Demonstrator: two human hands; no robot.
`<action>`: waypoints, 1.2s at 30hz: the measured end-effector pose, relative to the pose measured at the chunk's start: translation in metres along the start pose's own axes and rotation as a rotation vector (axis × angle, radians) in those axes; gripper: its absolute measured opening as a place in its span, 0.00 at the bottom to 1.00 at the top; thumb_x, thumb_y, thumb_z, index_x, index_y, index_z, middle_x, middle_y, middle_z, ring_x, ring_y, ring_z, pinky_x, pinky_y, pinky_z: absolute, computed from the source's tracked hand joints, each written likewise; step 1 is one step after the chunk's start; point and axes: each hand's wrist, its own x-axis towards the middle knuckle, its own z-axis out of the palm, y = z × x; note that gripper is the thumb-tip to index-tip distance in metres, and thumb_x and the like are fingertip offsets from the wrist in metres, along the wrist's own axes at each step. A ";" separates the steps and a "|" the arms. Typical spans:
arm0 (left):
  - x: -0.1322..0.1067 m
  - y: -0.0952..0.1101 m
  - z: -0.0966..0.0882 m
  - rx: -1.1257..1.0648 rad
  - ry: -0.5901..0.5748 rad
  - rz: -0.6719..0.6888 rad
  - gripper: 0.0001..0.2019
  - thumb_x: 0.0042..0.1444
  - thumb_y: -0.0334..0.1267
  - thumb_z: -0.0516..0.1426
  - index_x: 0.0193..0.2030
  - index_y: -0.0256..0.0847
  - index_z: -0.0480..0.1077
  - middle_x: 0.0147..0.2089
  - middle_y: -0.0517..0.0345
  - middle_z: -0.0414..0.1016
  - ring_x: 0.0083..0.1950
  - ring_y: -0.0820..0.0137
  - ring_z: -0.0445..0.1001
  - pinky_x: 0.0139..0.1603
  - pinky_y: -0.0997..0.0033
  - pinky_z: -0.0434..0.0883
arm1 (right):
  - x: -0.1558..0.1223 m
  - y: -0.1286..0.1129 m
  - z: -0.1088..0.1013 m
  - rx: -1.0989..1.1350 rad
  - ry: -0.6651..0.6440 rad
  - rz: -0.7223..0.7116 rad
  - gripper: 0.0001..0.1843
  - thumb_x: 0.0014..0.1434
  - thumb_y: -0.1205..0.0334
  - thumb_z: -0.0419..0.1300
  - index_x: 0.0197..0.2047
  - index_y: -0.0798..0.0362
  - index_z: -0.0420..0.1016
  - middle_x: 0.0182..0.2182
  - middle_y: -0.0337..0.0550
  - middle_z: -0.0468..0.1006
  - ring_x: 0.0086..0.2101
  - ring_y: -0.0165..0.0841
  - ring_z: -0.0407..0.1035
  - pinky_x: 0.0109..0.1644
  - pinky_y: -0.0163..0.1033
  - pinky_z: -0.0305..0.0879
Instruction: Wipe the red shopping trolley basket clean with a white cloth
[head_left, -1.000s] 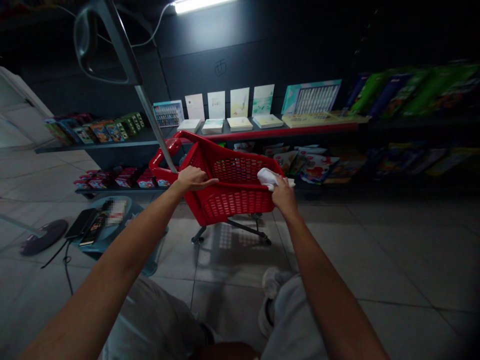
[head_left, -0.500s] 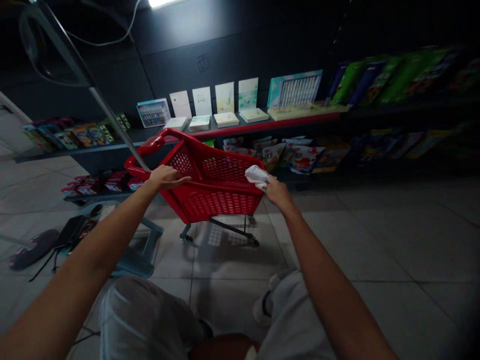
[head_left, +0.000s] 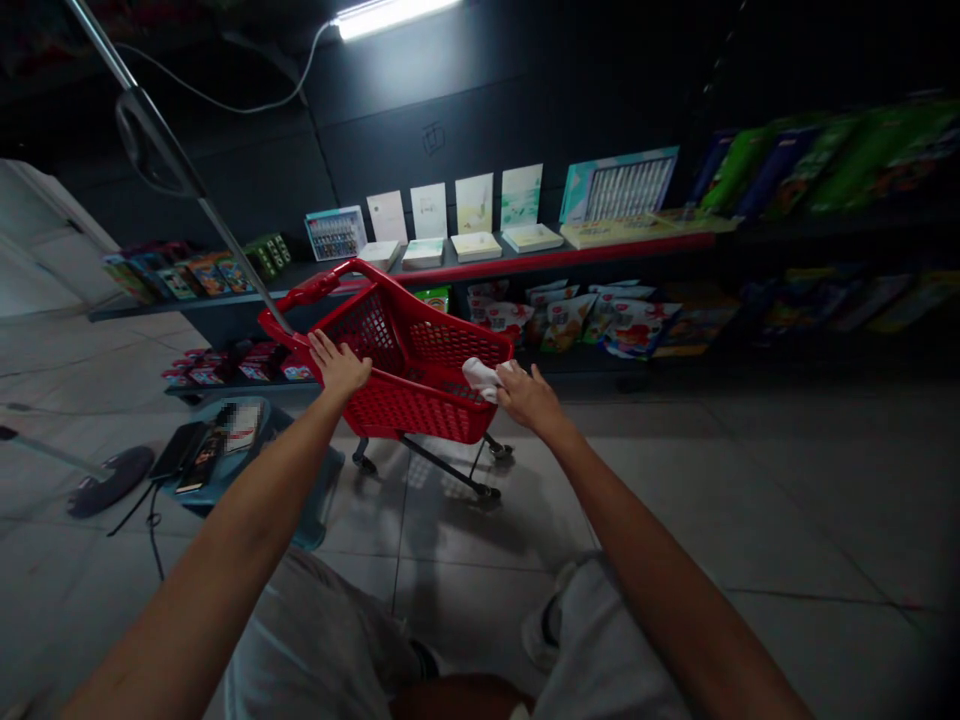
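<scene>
A small red plastic shopping cart point(head_left: 420, 405) stands on the tiled floor in front of me, on a dark wheeled frame. My left hand point(head_left: 337, 365) grips its near left rim, fingers curled over the edge. My right hand point(head_left: 525, 398) is closed on a white cloth point(head_left: 480, 376) and presses it on the cart's near right rim. Both forearms reach forward over my knees. The cart's red handle point(head_left: 315, 290) rises at its far left.
A dark shelf point(head_left: 555, 262) behind the cart carries cards, boxes and packets. A blue stool point(head_left: 255, 470) with phones on it stands left, beside a fan base point(head_left: 109, 480) and cable. A metal pole point(head_left: 225, 250) slants down behind the cart's left side.
The cart has rolled away and turned slightly. My right hand with the cloth moved left and down along the rim. My left hand shifted from lying across the rim to gripping it.
</scene>
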 end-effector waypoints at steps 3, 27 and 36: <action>-0.010 0.012 0.010 -0.078 -0.013 -0.066 0.50 0.59 0.54 0.57 0.78 0.22 0.46 0.81 0.27 0.22 0.81 0.40 0.20 0.79 0.39 0.40 | 0.006 -0.015 0.003 -0.006 0.022 -0.013 0.22 0.70 0.62 0.49 0.63 0.58 0.70 0.63 0.59 0.74 0.66 0.46 0.63 0.74 0.57 0.49; -0.034 0.022 0.017 -0.276 -0.166 -0.189 0.45 0.62 0.41 0.55 0.82 0.44 0.38 0.83 0.40 0.26 0.82 0.49 0.32 0.71 0.46 0.65 | 0.005 -0.042 0.004 -0.027 -0.005 -0.024 0.17 0.69 0.56 0.54 0.49 0.55 0.80 0.63 0.57 0.74 0.64 0.48 0.66 0.73 0.52 0.55; -0.022 0.006 0.022 -0.285 -0.204 -0.093 0.41 0.62 0.39 0.55 0.81 0.52 0.45 0.84 0.47 0.25 0.80 0.49 0.49 0.73 0.51 0.64 | 0.002 -0.029 0.005 0.002 -0.028 -0.042 0.18 0.69 0.59 0.52 0.52 0.59 0.79 0.61 0.60 0.76 0.69 0.46 0.61 0.76 0.54 0.48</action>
